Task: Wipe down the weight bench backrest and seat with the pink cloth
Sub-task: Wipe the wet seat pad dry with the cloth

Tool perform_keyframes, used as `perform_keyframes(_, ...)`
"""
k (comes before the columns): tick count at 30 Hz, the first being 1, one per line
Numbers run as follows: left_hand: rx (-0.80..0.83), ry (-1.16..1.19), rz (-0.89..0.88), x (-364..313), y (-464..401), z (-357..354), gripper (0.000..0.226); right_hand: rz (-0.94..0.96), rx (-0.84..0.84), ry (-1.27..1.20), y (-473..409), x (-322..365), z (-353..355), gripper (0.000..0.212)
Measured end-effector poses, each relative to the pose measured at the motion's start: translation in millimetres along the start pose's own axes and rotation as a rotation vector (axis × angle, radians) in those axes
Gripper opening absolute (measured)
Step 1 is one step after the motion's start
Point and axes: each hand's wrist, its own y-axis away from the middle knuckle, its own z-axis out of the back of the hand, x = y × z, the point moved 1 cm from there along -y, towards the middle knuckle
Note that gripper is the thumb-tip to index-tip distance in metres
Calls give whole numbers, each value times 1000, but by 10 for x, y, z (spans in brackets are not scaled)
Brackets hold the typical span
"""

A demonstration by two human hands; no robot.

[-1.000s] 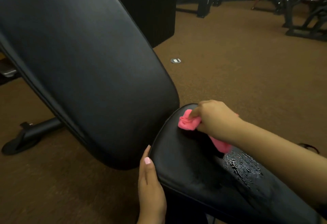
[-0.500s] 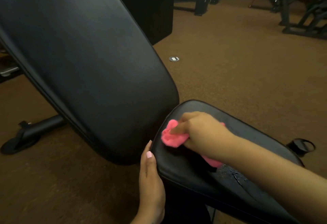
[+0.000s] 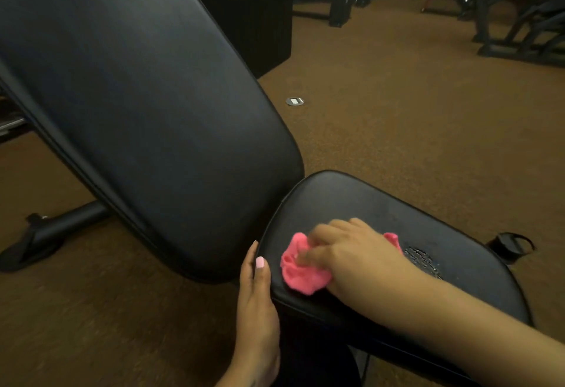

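Note:
The black padded backrest (image 3: 146, 105) slopes up to the left, and the black seat (image 3: 382, 212) lies below it at the lower right. My right hand (image 3: 351, 252) grips the bunched pink cloth (image 3: 301, 270) and presses it on the seat's near left part. A patch of wet droplets (image 3: 423, 260) shines on the seat just right of that hand. My left hand (image 3: 256, 301) rests with straight fingers against the seat's left edge, thumb up.
Brown carpet (image 3: 397, 117) surrounds the bench. The bench's black floor foot (image 3: 46, 234) lies at the left. A small round metal floor plate (image 3: 295, 101) sits beyond the backrest. Dark gym machines (image 3: 519, 20) stand at the far right, and a black strap loop (image 3: 510, 246) hangs by the seat.
My right hand has drawn the pink cloth from the seat's far end toward me and leftward along the seat. The left hand has stayed on the seat's edge.

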Motion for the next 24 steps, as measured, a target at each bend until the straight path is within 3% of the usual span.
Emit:
perform_keyframes(4,-17,-34,-14,15,1,11,34,33,71,-21,309,-141,18,29)
perform_keyframes(7,-10,9,-9,-8,15,-9,33,-114,148,6,217,-261,129,28)
perform_keyframes(9,-7,4,-15,-20,23,-17,33,-176,44,40,74,-245,84,28)
perform_keyframes(13,-37,-36,-30,-15,2,8,27,-97,-29,83,116,44,-70,36)
perform_keyframes(17,-28,-65,-38,28,-12,11,35,-67,39,46,472,-45,11,38)
perform_keyframes(20,-15,-36,-37,32,-18,-5,42,-220,145,34,428,-252,113,33)
perform_keyframes(24,-6,-26,-44,33,-14,13,41,-232,-9,61,180,-99,-2,33)
